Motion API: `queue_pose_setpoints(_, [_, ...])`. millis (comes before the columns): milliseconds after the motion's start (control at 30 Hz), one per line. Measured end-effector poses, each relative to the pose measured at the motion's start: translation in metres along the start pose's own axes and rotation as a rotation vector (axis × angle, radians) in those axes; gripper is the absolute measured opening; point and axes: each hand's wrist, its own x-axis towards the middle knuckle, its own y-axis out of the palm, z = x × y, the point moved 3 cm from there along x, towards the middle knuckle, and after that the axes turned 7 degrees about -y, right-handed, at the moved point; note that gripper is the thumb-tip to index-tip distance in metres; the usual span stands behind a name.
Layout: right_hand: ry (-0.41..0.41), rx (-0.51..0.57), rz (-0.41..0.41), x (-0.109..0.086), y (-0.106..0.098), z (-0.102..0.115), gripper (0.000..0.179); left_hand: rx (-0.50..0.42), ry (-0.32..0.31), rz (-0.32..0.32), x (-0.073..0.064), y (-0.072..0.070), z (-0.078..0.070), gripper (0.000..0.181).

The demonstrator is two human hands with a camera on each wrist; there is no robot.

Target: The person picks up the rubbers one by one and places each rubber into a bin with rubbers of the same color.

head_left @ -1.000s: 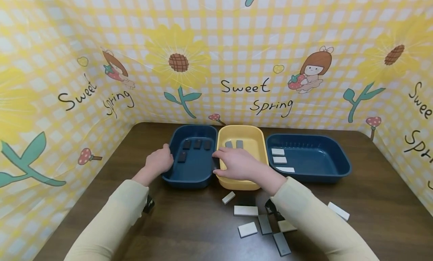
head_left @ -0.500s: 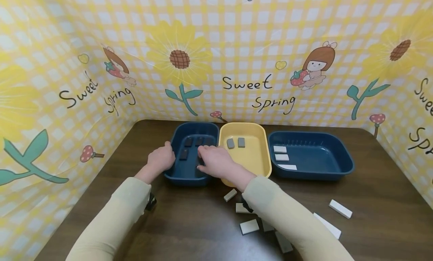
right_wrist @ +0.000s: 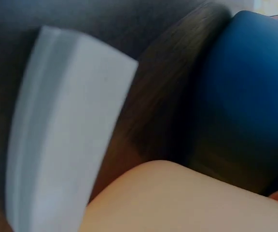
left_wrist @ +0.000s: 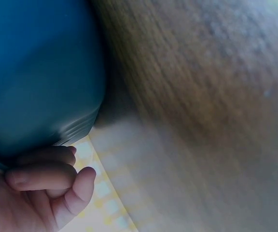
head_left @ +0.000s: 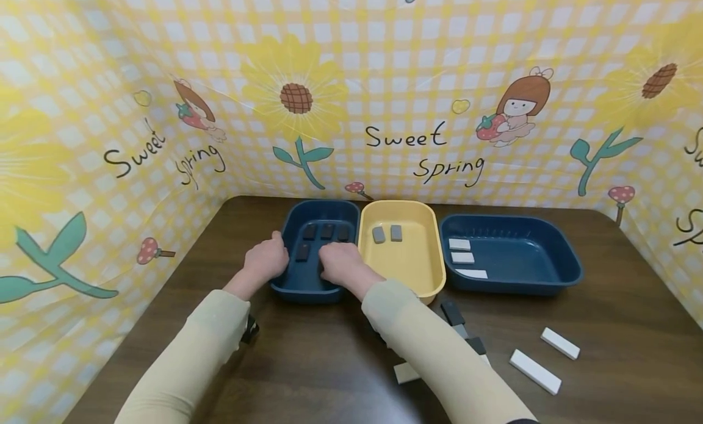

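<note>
"Navy rounded-rectangular tray (head_left: 307, 296) at left, long axis running away from the person, left hand (head_left: 266, 258) gripping its outer rim!"

"And inside?"

"Small dark rectangular blocks (head_left: 310, 232) toward the far end, pointing the same way, blue floor showing nearer. Over the right edge, the right hand (head_left: 343, 265), fingers hidden, can't tell its grip; one second ago it was above the yellow rounded-rectangular tray (head_left: 409, 268) alongside."

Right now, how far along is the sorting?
Looks done: dark blocks in the left blue tray, gray blocks in the yellow tray, white blocks in the right blue tray.
In hand: the right hand, at the left blue tray, its grasp hidden.
Remaining: loose blocks on the table.
</note>
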Motion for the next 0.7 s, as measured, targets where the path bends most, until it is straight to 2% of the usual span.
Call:
queue_pose_setpoints(300, [0.014, -0.04, -0.023, 0.015, -0.002, -0.004, 0.023, 0.015, 0.008, -0.011, 0.001, -0.005, 0.0, 0.054])
queue_pose_setpoints(700, [0.015, -0.052, -0.031, 0.024, 0.005, -0.008, 0.027, 0.012, -0.009, -0.014, -0.002, 0.0, -0.002, 0.053])
